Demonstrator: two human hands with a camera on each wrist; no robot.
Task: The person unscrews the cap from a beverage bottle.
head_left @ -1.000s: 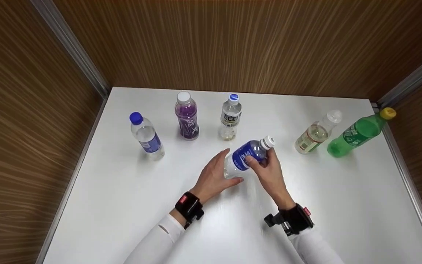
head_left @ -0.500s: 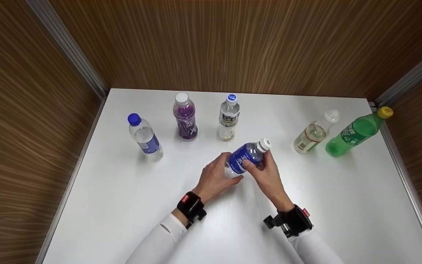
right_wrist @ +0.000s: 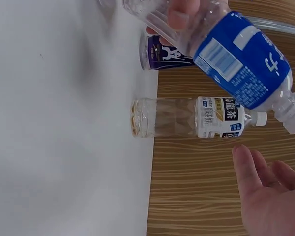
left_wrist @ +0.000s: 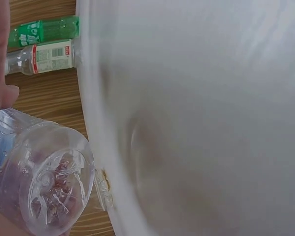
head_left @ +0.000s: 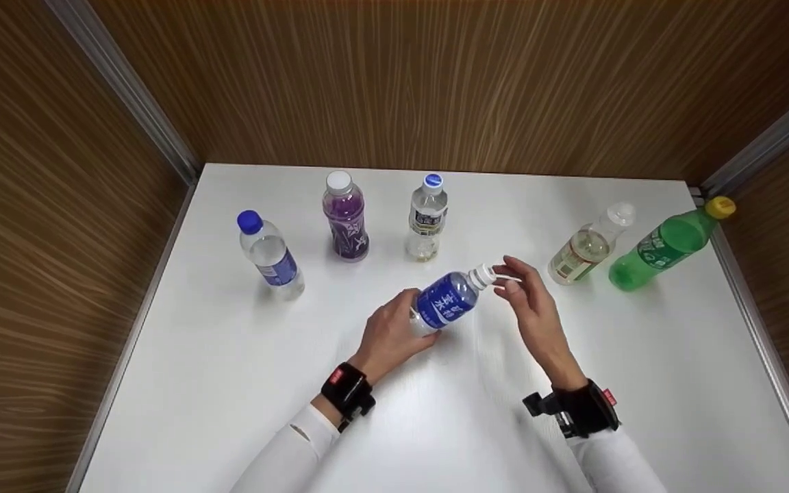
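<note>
Holds a clear bottle with a blue label (head_left: 446, 301) in the left hand (head_left: 391, 327), with fingers and thumb curled round its lower end, over the middle of a white counter (head_left: 230, 383). Tilts this bottle, with its pale neck end slanting up toward the right and its clear base facing the left wrist camera. Poises the right hand (head_left: 538, 311) just beside that neck end, with fingers parted and loosely bent; cannot tell whether touching it. Includes a thin white streak by the right fingertips, too small to identify.

Includes also five upright bottles farther back on the counter, from left to right: a blue-capped clear bottle (head_left: 274, 257); a purple bottle (head_left: 348, 219) with a white cap; a clear bottle with a blue-topped cap (head_left: 427, 218), nearly behind the held one; then, after a wide gap, a clear bottle with a pale label (head_left: 590, 248), and near it a green bottle (head_left: 668, 246) with a yellow cap. Wears a black band (head_left: 348, 390) on each wrist and a white sleeve (head_left: 292, 445) on each arm. Encloses the counter with wood-grain panels (head_left: 394, 82), joined by grey metal strips (head_left: 141, 89)
</note>
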